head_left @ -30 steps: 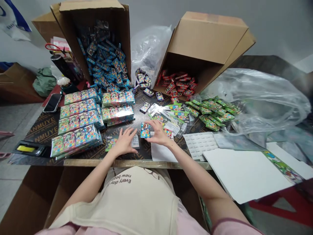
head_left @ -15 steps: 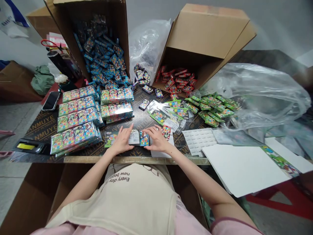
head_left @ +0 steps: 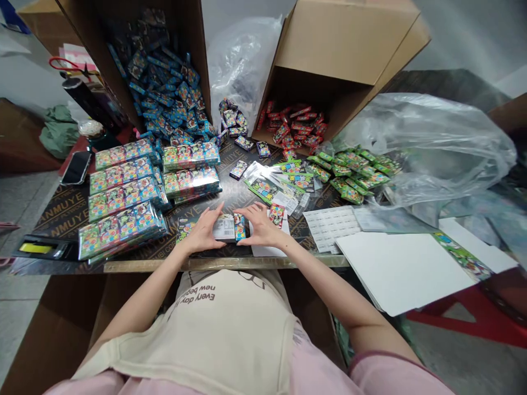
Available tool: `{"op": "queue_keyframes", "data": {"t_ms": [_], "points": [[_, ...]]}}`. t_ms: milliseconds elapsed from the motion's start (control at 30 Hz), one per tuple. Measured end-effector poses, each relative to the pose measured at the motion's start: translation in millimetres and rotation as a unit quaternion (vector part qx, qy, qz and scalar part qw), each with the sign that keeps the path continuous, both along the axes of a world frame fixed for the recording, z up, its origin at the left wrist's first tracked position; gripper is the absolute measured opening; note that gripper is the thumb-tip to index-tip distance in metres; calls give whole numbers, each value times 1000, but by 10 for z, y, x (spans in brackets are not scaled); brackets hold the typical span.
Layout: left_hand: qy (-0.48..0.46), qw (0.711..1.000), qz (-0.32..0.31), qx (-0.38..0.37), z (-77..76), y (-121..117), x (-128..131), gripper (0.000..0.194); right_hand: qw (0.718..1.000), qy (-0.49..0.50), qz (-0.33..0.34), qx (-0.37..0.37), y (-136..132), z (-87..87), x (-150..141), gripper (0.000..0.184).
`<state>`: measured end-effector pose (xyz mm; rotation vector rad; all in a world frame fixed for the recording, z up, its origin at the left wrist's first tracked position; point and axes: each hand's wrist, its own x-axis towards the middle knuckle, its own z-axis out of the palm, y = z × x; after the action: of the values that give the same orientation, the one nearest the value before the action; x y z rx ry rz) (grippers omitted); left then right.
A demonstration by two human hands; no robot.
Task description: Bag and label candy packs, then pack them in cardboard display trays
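Between my hands, near the table's front edge, lies a pale packet with a barcode (head_left: pixel 224 227). A small blue printed box (head_left: pixel 240 226) stands against its right end. My left hand (head_left: pixel 201 230) brackets the pale packet's left part, thumb at the near side and fingers at the far side. With thumb and fingertips, my right hand (head_left: pixel 262 226) grips the blue box, covering part of it. A green printed card (head_left: pixel 184 231) shows partly from under my left hand. Just beyond my right wrist is a small red box (head_left: pixel 277 215), beside a white sheet (head_left: pixel 267 250).
Stacks of wrapped packs (head_left: pixel 123 227) stand at the left near a phone (head_left: pixel 76 168). Behind are cartons of blue boxes (head_left: pixel 173 104) and red boxes (head_left: pixel 296 126). Green packets (head_left: pixel 354 170), clear plastic bags (head_left: pixel 432 148), a sticker sheet (head_left: pixel 331 227) and white boards (head_left: pixel 407 269) lie right.
My right hand has closed in on the blue box and shifted slightly left, covering more of it. My left hand stays at the barcoded packet. The whole view has shifted a little.
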<state>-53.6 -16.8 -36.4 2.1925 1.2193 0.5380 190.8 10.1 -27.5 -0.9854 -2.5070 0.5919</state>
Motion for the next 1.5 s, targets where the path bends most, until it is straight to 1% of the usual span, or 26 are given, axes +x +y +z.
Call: {"op": "queue_keyframes", "data": {"t_ms": [100,167,267,300,333,367,433,500,567,633,733,800,833,867,900,933,1000,1033,1067,1100,1133,1200,1267,1333,1400,1500], "points": [[-22,998,49,17,-32,27,14,118,997,41,-63,20,-33,-41,-32,92],[-36,996,78,31,-52,53,6,119,992,75,-100,16,-69,-62,-59,84],[-35,994,93,38,-99,89,-7,121,993,100,-51,-38,-28,-80,-115,63],[-26,995,94,35,-123,98,-6,121,992,104,-38,-51,46,-87,-136,58],[-14,995,94,29,-154,103,0,120,991,109,-48,-53,160,-98,-154,55],[1,996,92,23,-190,106,9,119,989,112,-83,-43,313,-114,-171,54],[37,996,80,11,-274,102,33,116,977,95,-190,-1,712,-161,-197,59],[71,995,64,10,-360,92,56,112,966,27,-258,25,1157,-219,-220,77],[88,994,57,15,-434,83,66,109,962,-52,-267,17,1544,-267,-253,92],[87,994,57,15,-480,82,60,107,964,-106,-244,-8,1806,-281,-301,98],[55,996,63,2,-473,90,42,102,967,-131,-217,-23,1913,-227,-374,96],[-9,996,87,-12,-402,97,52,95,970,-81,-228,-18,1799,-168,-403,98],[-60,992,109,-24,-347,102,70,89,973,-21,-230,-23,1690,-143,-410,100],[-124,981,139,-44,-281,108,96,82,973,59,-221,-39,1551,-124,-415,104],[-199,961,175,-81,-209,118,128,74,966,151,-197,-68,1385,-112,-418,108],[-280,927,207,-137,-134,131,165,66,952,238,-158,-107,1200,-108,-419,112],[-422,826,232,-293,2,164,241,57,912,355,-69,-192,806,-114,-414,120],[-467,771,231,-365,55,180,275,55,896,382,-38,-224,617,-118,-402,122],[-492,729,229,-417,96,193,305,52,888,389,-21,-243,447,-119,-382,122],[-503,704,231,-446,123,200,331,48,890,382,-19,-247,303,-114,-353,120],[-505,693,242,-454,138,201,355,45,901,364,-27,-236,188,-102,-316,118],[-497,699,281,-431,142,185,393,45,934,305,-50,-179,44,-53,-232,112],[-481,715,296,-411,125,157,417,48,964,238,-54,-104,-12,13,-155,105],[-447,753,282,-391,99,129,410,51,981,185,-45,-41,-19,69,-101,97],[-384,822,253,-334,58,108,354,57,987,154,-46,8,-5,83,-60,88],[-194,950,199,-142,-46,78,182,80,986,125,-92,57,36,-4,12,79]]}}
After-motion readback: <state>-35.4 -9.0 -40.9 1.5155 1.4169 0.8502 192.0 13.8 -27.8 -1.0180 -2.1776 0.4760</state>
